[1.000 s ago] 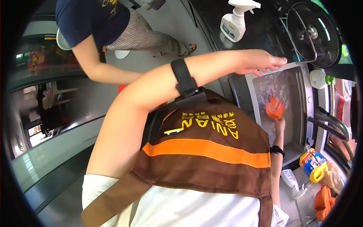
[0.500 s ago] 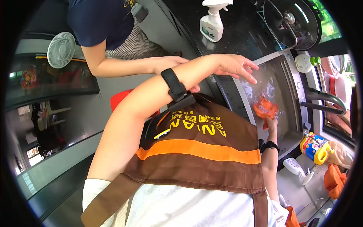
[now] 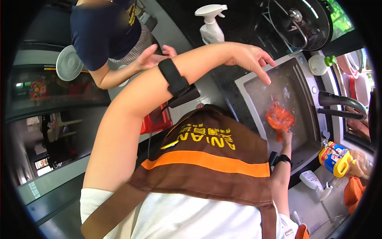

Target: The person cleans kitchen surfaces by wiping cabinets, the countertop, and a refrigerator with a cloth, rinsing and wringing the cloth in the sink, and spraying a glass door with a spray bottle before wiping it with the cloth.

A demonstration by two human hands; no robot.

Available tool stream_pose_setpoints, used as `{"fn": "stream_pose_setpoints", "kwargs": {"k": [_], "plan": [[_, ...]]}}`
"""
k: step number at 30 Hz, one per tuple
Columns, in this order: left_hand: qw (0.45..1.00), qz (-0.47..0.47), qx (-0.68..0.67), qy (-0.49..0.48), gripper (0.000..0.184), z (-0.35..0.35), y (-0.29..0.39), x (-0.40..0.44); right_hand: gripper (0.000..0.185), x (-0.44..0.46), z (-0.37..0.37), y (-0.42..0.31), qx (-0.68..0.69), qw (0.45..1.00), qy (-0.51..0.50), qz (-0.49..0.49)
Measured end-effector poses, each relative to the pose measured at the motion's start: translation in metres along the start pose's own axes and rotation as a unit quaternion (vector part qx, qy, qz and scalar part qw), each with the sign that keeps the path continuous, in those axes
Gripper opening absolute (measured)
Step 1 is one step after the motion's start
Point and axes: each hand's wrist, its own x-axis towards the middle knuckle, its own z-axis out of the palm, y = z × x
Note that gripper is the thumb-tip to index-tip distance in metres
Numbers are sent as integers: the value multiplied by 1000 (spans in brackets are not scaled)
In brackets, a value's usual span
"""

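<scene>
My left hand (image 3: 250, 59) hangs over the upper rim of the sink (image 3: 248, 95), its fingers apart and holding nothing. In the sink's water my right hand (image 3: 285, 140) grips the end of a crumpled wet orange cloth (image 3: 279, 116). Most of the cloth bunches up just beyond the fingers, with splashes and bubbles around it. The exact shape of the cloth is hard to make out.
A black faucet (image 3: 342, 106) arches over the sink's right side. On the black counter are a white spray bottle (image 3: 212, 30) and a glass lid (image 3: 296, 32). Near the sink's lower corner sit a yellow bottle (image 3: 336, 159) and another white spray bottle (image 3: 312, 181). A co-worker (image 3: 105, 44) stands at upper left.
The orange cloth stays in my right hand and has shifted slightly in the water. My left hand remains over the sink rim. The co-worker's hands have moved up and left, fingers now spread.
</scene>
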Motion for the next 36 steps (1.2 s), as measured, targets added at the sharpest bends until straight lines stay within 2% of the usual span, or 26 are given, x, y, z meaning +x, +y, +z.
{"fn": "stream_pose_setpoints", "kwargs": {"k": [4, 5, 8, 9, 10, 11, 12, 14, 15, 17, 18, 19, 21, 22, 23, 24, 26, 27, 29, 30, 31, 32, 33, 34, 35, 36], "plan": [[988, 31, 135, 65, 65, 16, 20, 41, 26, 36, 5, 18, 50, 998, -22, -20], [987, 47, 126, 88, 58, 24, 18, 58, 28, 54, 9, 23, -14, 999, -29, -31], [992, 61, 6, 112, 40, 62, -9, 115, 33, 38, 20, -4, -104, 993, -46, -22], [991, 21, -102, 88, 35, 78, -13, 126, 35, 32, 27, -20, -132, 989, -60, -5], [988, 47, -128, 77, 34, 97, -48, 157, 34, 61, 36, 26, -227, 965, 4, -133], [985, -17, -164, 50, 33, 111, -59, 168, 33, 91, 46, 77, -314, 911, 70, -258], [972, -134, -195, 16, 35, 122, -62, 176, 33, 96, 45, 70, -305, 911, 72, -268], [960, -204, -190, 16, 40, 152, -95, 200, 26, 74, 42, 36, -31, 989, -119, -87], [954, -227, -192, -49, 42, 159, -107, 209, 24, 57, 43, 22, 105, 970, -221, 19], [921, -278, -262, -74, 64, 179, -138, 230, 16, -2, 33, -55, 229, 958, -167, -42], [907, -313, -278, -49, 72, 189, -139, 235, 10, -6, 23, -48, 226, 954, -172, -95], [901, -274, -328, -69, 72, 196, -141, 236, 5, -6, 14, -46, 225, 946, -178, -151], [899, -144, -396, -123, 72, 197, -145, 227, 7, -67, 23, -121, 294, 932, -94, -191], [913, -60, -395, -83, 65, 197, -132, 213, 7, -79, 29, -137, 296, 928, -114, -195], [916, -58, -396, -17, 58, 202, -122, 213, 5, -86, 33, -149, 228, 928, -84, -283], [891, -20, -453, 21, 51, 214, -136, 225, 4, -89, 39, -156, 160, 914, -47, -369], [865, 21, -497, 66, 44, 251, -186, 280, 7, -68, 70, -147, 106, 914, 44, -390], [773, -27, -629, 75, 35, 273, -211, 320, 10, -47, 77, -136, 27, 916, 116, -382], [660, -66, -742, 92, 27, 259, -208, 330, 20, 12, 73, -103, -2, 956, 121, -268], [773, -110, -620, 69, 20, 237, -169, 303, 27, 34, 72, -91, 341, 937, -8, -75], [863, -155, -479, 42, 19, 221, -146, 285, 27, 48, 68, -81, 344, 936, -15, -73], [863, -162, -477, 48, 19, 220, -160, 292, 28, 58, 65, -69, 60, 965, -9, -254], [918, -174, -350, 74, 20, 225, -179, 306, 30, 68, 59, -53, -231, 883, -4, -408], [953, -182, -221, 98, 20, 231, -191, 311, 29, 90, 51, -23, -334, 867, 20, -370], [951, -188, -224, 102, 20, 223, -198, 308, 28, 110, 50, 2, -431, 839, 46, -328], [975, -207, -70, 50, 22, 207, -204, 304, 26, 115, 46, 4, -429, 878, -9, -214]]}}
